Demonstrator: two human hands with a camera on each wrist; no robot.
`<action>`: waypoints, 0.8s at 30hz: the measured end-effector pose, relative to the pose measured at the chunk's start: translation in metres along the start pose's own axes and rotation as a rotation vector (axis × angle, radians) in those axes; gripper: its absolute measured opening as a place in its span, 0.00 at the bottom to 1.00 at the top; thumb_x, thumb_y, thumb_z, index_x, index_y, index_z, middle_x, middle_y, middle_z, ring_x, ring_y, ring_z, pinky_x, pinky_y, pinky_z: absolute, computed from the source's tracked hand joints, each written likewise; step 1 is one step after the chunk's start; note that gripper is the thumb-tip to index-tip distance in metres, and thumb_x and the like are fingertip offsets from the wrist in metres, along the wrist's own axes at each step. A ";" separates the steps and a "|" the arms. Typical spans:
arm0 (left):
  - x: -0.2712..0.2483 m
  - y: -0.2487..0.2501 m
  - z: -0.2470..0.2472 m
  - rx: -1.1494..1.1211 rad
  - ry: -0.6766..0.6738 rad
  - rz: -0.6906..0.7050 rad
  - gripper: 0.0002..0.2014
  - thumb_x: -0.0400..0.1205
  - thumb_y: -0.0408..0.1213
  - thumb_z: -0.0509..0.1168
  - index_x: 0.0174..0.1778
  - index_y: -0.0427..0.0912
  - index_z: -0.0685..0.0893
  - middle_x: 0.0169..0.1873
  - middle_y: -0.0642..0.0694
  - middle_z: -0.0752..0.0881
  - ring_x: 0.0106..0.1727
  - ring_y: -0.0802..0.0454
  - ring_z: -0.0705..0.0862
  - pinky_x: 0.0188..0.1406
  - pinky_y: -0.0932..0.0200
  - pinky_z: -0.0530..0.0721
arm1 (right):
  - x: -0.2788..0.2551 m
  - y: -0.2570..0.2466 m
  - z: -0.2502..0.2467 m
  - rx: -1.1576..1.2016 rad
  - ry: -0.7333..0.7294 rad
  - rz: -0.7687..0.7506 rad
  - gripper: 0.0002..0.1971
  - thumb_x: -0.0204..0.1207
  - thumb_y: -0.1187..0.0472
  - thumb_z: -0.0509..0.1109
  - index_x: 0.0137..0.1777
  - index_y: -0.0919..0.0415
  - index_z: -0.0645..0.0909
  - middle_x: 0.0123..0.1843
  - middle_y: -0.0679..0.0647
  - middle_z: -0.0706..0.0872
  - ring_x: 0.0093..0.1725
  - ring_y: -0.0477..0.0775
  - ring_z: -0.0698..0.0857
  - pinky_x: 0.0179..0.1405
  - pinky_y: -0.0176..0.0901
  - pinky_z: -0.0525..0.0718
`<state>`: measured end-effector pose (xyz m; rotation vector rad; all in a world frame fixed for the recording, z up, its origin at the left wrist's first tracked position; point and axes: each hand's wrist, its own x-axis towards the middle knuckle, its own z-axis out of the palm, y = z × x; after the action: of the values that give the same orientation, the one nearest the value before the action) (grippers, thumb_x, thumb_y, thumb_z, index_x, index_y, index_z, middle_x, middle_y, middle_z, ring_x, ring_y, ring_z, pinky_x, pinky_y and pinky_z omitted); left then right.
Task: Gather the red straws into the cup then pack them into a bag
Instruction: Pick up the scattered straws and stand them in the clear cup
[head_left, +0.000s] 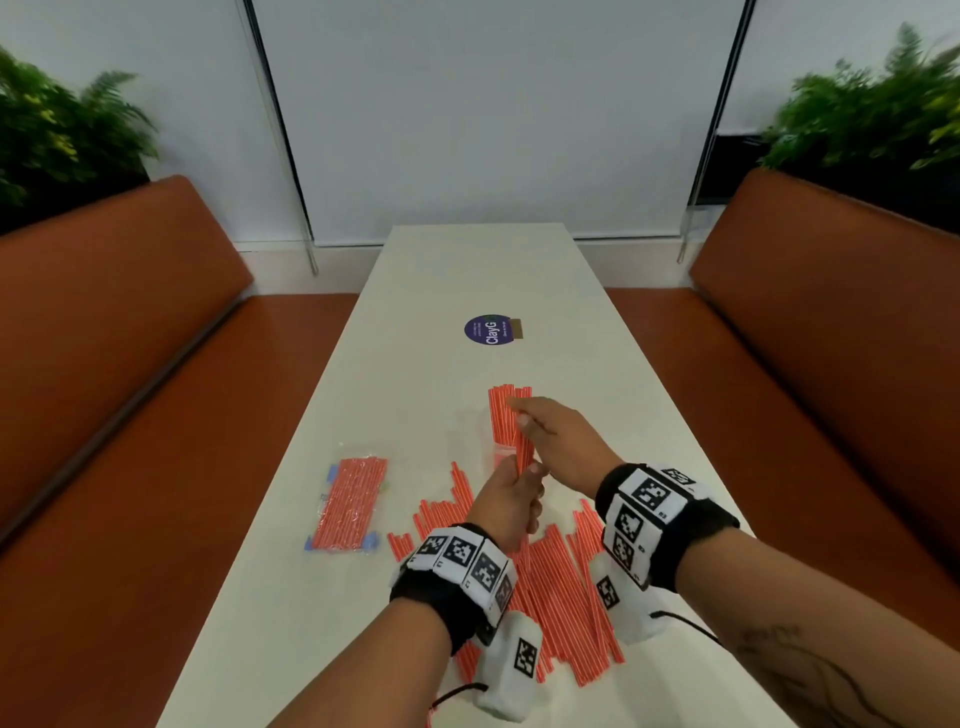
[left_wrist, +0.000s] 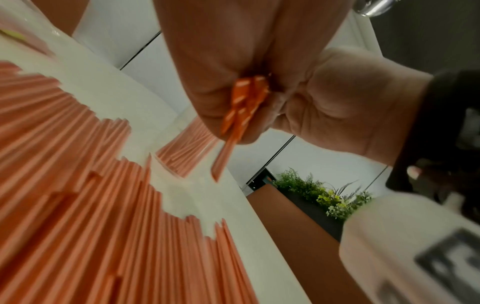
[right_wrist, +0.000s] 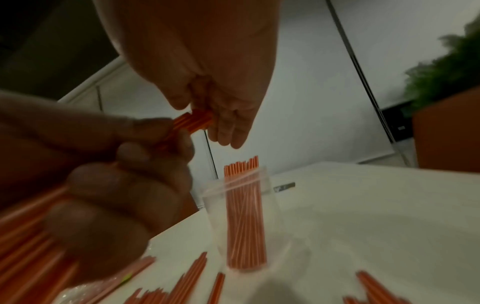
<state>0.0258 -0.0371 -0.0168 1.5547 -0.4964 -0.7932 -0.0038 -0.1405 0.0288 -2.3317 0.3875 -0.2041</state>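
Note:
My left hand (head_left: 511, 496) grips a small bundle of red straws (head_left: 525, 449) upright above the table. My right hand (head_left: 550, 426) pinches the bundle's top ends between thumb and fingers (right_wrist: 228, 125). The bundle's lower ends (left_wrist: 223, 160) stick out under my left fist. Just behind the hands, a clear cup (right_wrist: 241, 222) stands on the table with several red straws (head_left: 505, 402) upright in it. A wide pile of loose red straws (head_left: 561, 587) lies under my wrists. A clear bag (head_left: 349, 505) filled with red straws lies flat to the left.
The long white table (head_left: 467, 270) runs away from me, with a round purple sticker (head_left: 488, 330) further up it. Orange benches (head_left: 104, 338) flank both sides, and plants (head_left: 883, 104) stand behind them.

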 end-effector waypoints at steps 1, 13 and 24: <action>0.000 0.003 0.002 -0.023 -0.005 -0.008 0.12 0.88 0.37 0.51 0.38 0.47 0.69 0.29 0.49 0.69 0.25 0.56 0.67 0.23 0.65 0.68 | -0.003 0.002 0.001 0.020 -0.016 0.021 0.21 0.87 0.60 0.52 0.78 0.58 0.68 0.78 0.57 0.72 0.78 0.55 0.71 0.77 0.44 0.67; 0.016 0.021 0.013 0.177 0.229 0.058 0.20 0.87 0.46 0.48 0.71 0.38 0.70 0.73 0.41 0.70 0.76 0.42 0.68 0.77 0.46 0.67 | -0.040 0.011 0.008 0.377 -0.245 0.169 0.27 0.76 0.70 0.62 0.75 0.60 0.67 0.53 0.68 0.86 0.40 0.56 0.83 0.45 0.49 0.84; 0.025 0.034 -0.024 -0.034 0.093 0.237 0.09 0.83 0.30 0.61 0.57 0.44 0.76 0.31 0.51 0.85 0.32 0.58 0.84 0.37 0.64 0.85 | -0.039 0.028 -0.004 0.668 -0.352 0.173 0.10 0.85 0.59 0.58 0.61 0.63 0.73 0.33 0.55 0.81 0.20 0.46 0.76 0.25 0.41 0.82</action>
<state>0.0646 -0.0434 0.0112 1.4619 -0.5834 -0.5433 -0.0475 -0.1493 0.0106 -1.6231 0.2848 0.1457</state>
